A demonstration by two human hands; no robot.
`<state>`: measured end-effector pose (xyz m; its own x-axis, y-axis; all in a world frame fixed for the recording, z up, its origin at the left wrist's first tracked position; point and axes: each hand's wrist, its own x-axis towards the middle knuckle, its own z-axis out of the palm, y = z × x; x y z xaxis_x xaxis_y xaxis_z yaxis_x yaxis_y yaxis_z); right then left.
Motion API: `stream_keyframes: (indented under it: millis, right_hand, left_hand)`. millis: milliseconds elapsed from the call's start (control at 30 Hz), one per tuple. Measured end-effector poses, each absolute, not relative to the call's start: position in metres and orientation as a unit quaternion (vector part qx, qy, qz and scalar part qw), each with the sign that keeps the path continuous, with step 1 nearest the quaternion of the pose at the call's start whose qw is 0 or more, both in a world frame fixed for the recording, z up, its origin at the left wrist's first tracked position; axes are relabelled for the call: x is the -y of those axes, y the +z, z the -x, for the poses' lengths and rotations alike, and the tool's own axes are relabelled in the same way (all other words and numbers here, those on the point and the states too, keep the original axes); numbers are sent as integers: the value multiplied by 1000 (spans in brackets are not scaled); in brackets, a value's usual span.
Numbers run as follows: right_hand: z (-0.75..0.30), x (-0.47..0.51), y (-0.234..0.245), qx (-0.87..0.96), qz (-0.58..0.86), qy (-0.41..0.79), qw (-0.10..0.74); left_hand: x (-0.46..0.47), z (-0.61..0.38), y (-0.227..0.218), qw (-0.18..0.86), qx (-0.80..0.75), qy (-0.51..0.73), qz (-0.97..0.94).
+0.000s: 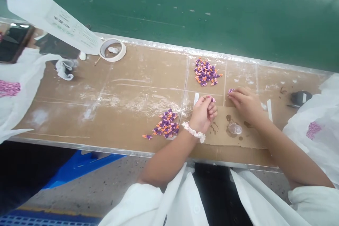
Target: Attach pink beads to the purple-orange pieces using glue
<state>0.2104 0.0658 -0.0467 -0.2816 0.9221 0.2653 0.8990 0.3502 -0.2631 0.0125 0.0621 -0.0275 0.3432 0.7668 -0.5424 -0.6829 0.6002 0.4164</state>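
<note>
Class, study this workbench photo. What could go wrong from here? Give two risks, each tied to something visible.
1. The near pile of purple-orange pieces lies close to the front edge of the bench; the left hand or its forearm could sweep some off.
2. The small clear container stands close by the wrist of the right hand, beside dark stains; a nudge might tip it.

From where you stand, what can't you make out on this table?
All head view.
The piece in the left hand: mostly hidden by the hand itself.
Under the right hand: only a purple edge shows.
The near pile: pieces too small to tell shapes.
The bottle: label blurred, cap cut off by the left edge.
The dark object: too blurred to identify.
</note>
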Motion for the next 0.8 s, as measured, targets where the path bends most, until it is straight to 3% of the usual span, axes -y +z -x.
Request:
stream_keyframes:
  millis: [167, 333, 600, 800]
  right_hand:
    - [-205, -73, -46, 819, 558, 8, 135]
    - [-201, -79, -42, 829, 548, 12, 114]
    - [-195, -31, 4, 800, 490, 180, 297]
    - [-188, 2, 8, 809, 485, 109, 313]
  left_hand:
    - [-58, -13, -27, 831, -355, 421, -79]
    - [-54, -13, -30, 796, -383, 413, -222]
    - [-49, -12, -26, 763, -365, 339, -412]
    - [-45, -11, -17, 777, -351, 293, -432]
